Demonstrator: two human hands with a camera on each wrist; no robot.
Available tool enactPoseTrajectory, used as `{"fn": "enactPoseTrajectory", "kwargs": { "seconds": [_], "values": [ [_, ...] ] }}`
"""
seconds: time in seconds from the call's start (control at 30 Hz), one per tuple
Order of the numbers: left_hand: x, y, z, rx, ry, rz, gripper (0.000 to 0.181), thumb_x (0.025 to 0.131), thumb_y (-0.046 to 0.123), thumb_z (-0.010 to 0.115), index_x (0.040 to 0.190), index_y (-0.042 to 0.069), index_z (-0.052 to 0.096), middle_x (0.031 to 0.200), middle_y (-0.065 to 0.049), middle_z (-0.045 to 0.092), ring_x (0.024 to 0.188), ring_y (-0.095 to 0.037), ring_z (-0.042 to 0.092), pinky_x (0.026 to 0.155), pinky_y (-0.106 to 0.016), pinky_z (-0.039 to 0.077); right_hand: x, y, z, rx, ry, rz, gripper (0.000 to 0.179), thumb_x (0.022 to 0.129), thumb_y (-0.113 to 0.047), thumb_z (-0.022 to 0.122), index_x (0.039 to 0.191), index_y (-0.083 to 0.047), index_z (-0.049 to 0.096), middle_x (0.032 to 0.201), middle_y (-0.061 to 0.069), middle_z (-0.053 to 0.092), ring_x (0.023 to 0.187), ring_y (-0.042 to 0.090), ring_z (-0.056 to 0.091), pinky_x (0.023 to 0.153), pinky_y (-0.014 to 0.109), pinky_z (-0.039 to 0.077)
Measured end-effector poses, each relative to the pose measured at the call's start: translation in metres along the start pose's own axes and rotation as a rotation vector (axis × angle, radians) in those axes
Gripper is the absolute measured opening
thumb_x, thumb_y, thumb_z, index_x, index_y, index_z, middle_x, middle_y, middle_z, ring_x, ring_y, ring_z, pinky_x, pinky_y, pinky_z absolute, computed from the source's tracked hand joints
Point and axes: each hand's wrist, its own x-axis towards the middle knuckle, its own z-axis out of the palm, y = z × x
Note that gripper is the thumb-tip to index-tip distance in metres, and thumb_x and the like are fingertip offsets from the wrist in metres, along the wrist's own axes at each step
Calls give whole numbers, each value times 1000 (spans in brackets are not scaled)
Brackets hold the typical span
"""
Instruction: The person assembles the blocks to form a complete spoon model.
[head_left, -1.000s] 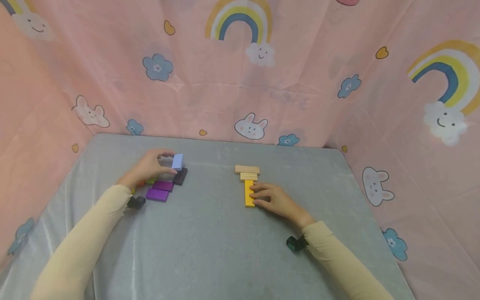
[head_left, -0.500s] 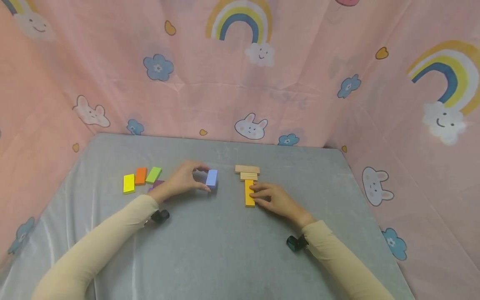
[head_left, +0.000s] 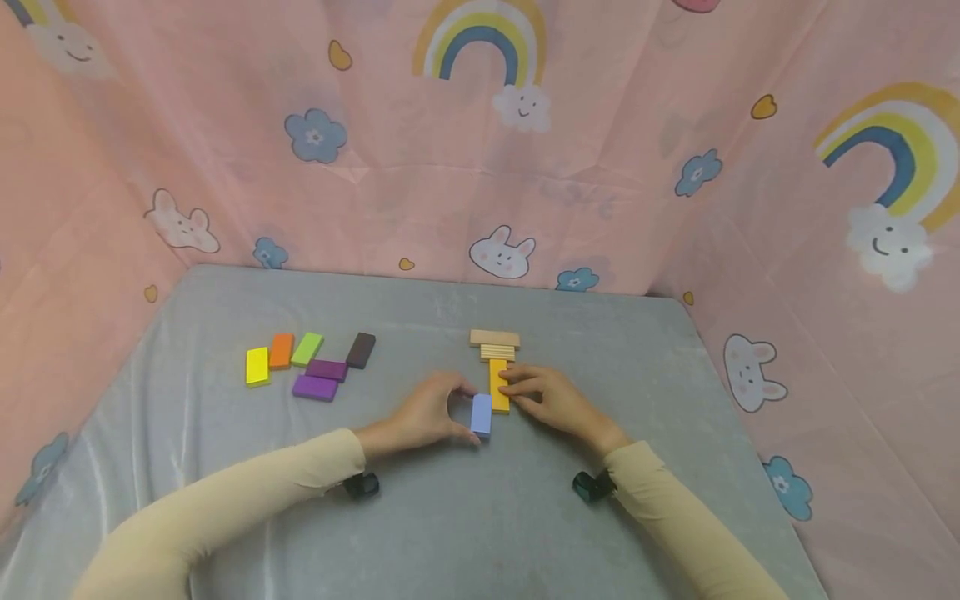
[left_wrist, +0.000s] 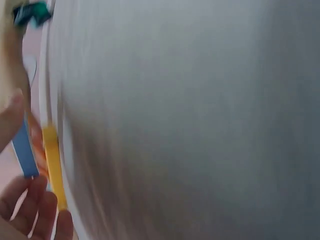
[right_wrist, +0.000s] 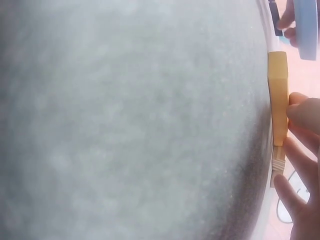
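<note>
My left hand [head_left: 423, 417] pinches a light blue block [head_left: 482, 416] by its two ends, thumb at the near end and fingers at the far end. It hovers just left of the near end of a yellow-orange block [head_left: 498, 385]. My right hand [head_left: 557, 402] rests its extended fingertips on that yellow-orange block from the right. In line beyond it lie a ridged wooden piece [head_left: 497, 352] and a plain wooden block [head_left: 494, 338] set crosswise. The left wrist view also shows the blue block [left_wrist: 25, 150] between thumb and fingertips.
Left on the grey cloth [head_left: 420, 533] lie a yellow block [head_left: 257, 367], an orange block [head_left: 282, 352], a green block [head_left: 307, 350], two purple blocks [head_left: 315, 387] and a dark brown block [head_left: 362, 350]. A pink printed curtain [head_left: 600, 150] hangs behind.
My left hand has carried the light blue block from beside the dark brown block rightward and nearer, up to the yellow-orange block. The right hand has stayed in place.
</note>
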Motion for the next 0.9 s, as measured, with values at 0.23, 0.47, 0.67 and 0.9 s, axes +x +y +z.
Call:
{"fn": "enactPoseTrajectory", "kwargs": {
  "seconds": [0.23, 0.47, 0.67, 0.9],
  "values": [
    [-4, 21, 24, 51, -19, -38, 67, 63, 42, 92, 116, 13, 65, 113, 1, 64, 105, -15, 58, 93, -34, 50, 1, 0, 1, -6, -1, -1, 24, 93, -11, 68, 116, -16, 75, 136, 1, 64, 137, 27, 52, 114, 52, 41],
    [-2, 30, 32, 26, -3, -37, 68, 63, 37, 93, 117, 8, 65, 112, -3, 64, 103, -17, 59, 92, -34, 50, 1, -1, 2, -2, 2, 8, 26, 92, -7, 68, 116, -16, 75, 136, 0, 64, 138, 26, 51, 114, 51, 41],
    [-2, 29, 34, 36, -5, -53, 68, 63, 36, 93, 117, 7, 64, 112, -3, 63, 103, -17, 59, 91, -33, 51, 0, -1, 2, -16, 5, 0, 27, 92, -7, 68, 116, -16, 74, 136, 0, 64, 137, 26, 52, 113, 50, 42],
    [-3, 29, 35, 62, -27, -58, 68, 65, 35, 92, 120, 8, 63, 116, -3, 62, 106, -17, 58, 94, -34, 51, -1, -2, 1, -14, 6, 7, 26, 93, -7, 67, 116, -16, 74, 137, 1, 64, 138, 26, 51, 114, 51, 41]
  ]
}}
